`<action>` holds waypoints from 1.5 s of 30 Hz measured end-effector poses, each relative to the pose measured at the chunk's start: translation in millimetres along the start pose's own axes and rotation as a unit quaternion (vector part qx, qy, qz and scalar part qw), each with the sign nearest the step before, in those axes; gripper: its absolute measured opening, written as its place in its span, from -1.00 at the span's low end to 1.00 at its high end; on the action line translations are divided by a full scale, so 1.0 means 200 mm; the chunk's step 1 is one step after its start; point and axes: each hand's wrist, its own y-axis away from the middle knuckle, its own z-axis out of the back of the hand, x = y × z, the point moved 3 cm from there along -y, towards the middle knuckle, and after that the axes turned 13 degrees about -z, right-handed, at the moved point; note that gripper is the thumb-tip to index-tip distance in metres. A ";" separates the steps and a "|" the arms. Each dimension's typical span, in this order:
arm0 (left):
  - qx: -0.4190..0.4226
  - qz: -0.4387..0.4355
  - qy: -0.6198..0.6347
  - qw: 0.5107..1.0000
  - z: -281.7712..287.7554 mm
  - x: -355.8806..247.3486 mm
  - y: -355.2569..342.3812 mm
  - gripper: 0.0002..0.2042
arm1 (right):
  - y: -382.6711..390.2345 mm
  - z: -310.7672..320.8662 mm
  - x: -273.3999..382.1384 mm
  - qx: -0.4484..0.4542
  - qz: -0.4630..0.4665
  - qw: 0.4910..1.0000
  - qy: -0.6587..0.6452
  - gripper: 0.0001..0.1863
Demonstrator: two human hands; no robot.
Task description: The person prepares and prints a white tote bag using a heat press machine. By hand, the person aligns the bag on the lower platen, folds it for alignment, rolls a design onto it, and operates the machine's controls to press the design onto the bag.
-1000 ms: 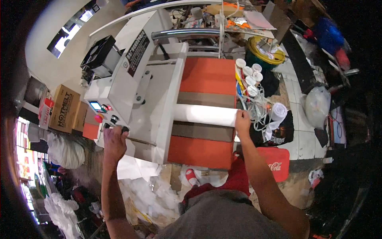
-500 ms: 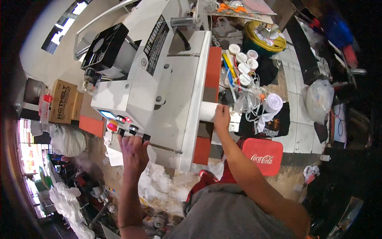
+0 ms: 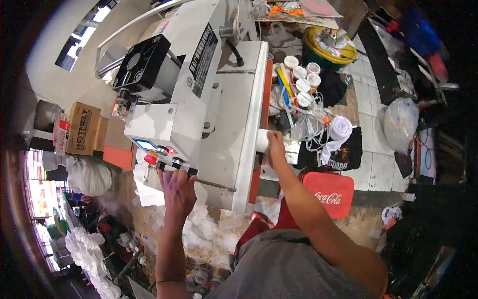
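A white heat press (image 3: 199,129) fills the middle, with a control box (image 3: 149,129) on its front. My left hand (image 3: 178,188) is closed on the black-gripped handle (image 3: 192,172) just below that box. My right hand (image 3: 275,144) pinches the outer end of a white strip (image 3: 260,141), cloth or paper, I cannot tell. The strip's other end is hidden under the upper plate (image 3: 253,99). Beneath the plate, an orange-red pad (image 3: 267,84) shows along the right edge.
Beyond my right hand stand several white-lidded tubs (image 3: 300,72), a white roll (image 3: 341,127) and a yellow-rimmed bin (image 3: 326,47). A red seat (image 3: 328,195) is by my right forearm. Cardboard boxes (image 3: 84,128) stand at the left. White scraps (image 3: 204,231) litter the floor.
The press's upper part has swung right with my left hand on its handle, covering more of the pad and strip. My right hand has shifted slightly left, still pinching the strip.
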 end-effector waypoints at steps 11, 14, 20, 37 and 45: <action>0.033 0.015 0.008 0.999 0.02 -0.12 -0.09 -0.87 | 0.01 0.05 0.10 0.162 -0.171 0.962 -0.138 -0.83; 0.038 0.043 0.018 0.998 0.03 -0.20 -0.12 -0.86 | -0.03 0.10 0.05 0.165 -0.170 0.960 -0.149 -0.83; 0.066 0.069 0.002 0.995 0.00 -0.29 -0.13 -0.89 | -0.06 0.13 0.04 0.166 -0.156 0.960 -0.165 -0.75; 0.092 0.084 -0.037 0.992 -0.06 -0.40 -0.16 -0.86 | -0.22 0.31 -0.08 0.137 -0.110 0.984 -0.015 -0.72; 0.031 0.067 -0.005 0.997 -0.09 -0.37 -0.07 -0.77 | -0.07 0.36 0.11 0.101 -0.116 0.986 0.067 -0.60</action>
